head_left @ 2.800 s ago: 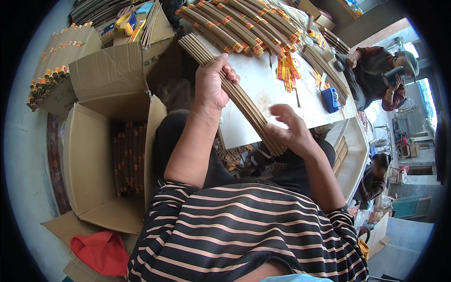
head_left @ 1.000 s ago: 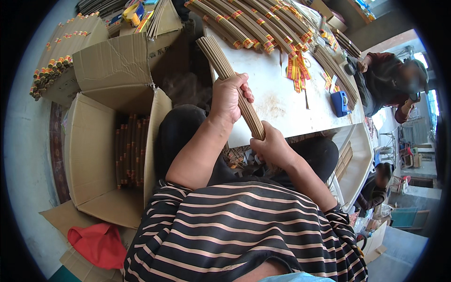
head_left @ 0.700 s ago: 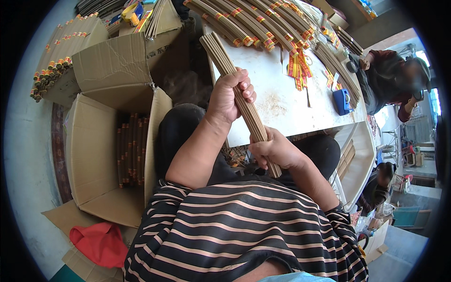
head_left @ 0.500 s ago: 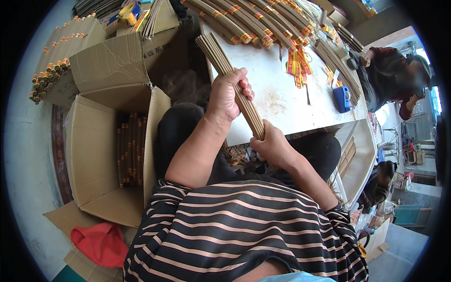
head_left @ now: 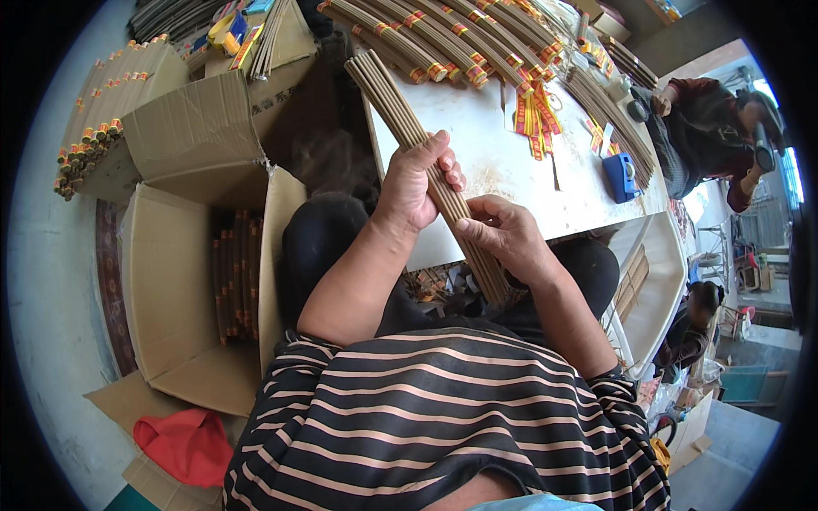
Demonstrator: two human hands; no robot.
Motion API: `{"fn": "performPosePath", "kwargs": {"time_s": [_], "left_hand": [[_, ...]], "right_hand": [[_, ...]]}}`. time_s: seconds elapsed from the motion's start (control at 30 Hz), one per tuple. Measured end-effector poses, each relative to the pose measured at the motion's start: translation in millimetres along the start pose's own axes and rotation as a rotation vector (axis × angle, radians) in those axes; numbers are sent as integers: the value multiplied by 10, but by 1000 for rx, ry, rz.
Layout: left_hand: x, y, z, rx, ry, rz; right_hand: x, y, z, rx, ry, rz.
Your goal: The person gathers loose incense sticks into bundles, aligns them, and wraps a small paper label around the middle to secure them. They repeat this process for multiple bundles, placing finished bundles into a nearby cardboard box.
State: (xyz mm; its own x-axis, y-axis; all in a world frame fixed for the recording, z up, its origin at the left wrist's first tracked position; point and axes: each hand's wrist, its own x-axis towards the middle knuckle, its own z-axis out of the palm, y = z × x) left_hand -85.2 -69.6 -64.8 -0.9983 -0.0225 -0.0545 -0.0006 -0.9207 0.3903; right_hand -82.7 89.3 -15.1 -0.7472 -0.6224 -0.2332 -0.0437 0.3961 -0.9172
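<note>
White table (head_left: 584, 192), printed labels (head_left: 535, 123), held sticks (head_left: 394, 104)

- White table (head_left: 545, 198), smudged brown
- Banded stick bundles (head_left: 460, 43) piled toward the far edge
- Red-and-yellow strips (head_left: 534, 128) around mid-surface
- Loose sticks (head_left: 615, 117) along the right edge
- Blue dispenser (head_left: 621, 177), near right corner

Daylight glares at the window (head_left: 792, 183) on the far right and brightens the white desk (head_left: 532, 198). The open cardboard box (head_left: 167, 289) falls into shadow deep inside. The fingers (head_left: 455, 176) look fairly crisp; the distant background softens, and straight edges bow toward a black, rounded rim.
</note>
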Motion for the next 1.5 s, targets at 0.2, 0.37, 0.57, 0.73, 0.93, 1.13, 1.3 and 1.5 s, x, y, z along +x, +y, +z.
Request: {"fn": "performPosePath", "kwargs": {"time_s": [0.2,0.37,0.57,0.73,0.93,1.13,1.3,1.5], "left_hand": [[23,-47,-22,41,14,5],[31,-40,-33,-20,27,-11],[40,-48,-19,-33,54,-14],[57,-63,-22,-53,56,3],[58,-54,-24,-54,79,-1],[50,-63,-9,-69,64,-4],[63,-80,-32,-102,37,-21],[27,-47,-13,-39,71,-36]], "right_hand": [[17,-44,-116,-153,33,-86],[22,-179,-151,-208,-2,38],[6,-297,-69,-435,96,-11],[27,-219,-57,-644,221,-200],[21,-219,-93,-495,205,-94],[35,-243,-48,-474,252,2],[20,-157,-37,-366,270,-5],[-78,-42,-182,-457,465,-184]]}}
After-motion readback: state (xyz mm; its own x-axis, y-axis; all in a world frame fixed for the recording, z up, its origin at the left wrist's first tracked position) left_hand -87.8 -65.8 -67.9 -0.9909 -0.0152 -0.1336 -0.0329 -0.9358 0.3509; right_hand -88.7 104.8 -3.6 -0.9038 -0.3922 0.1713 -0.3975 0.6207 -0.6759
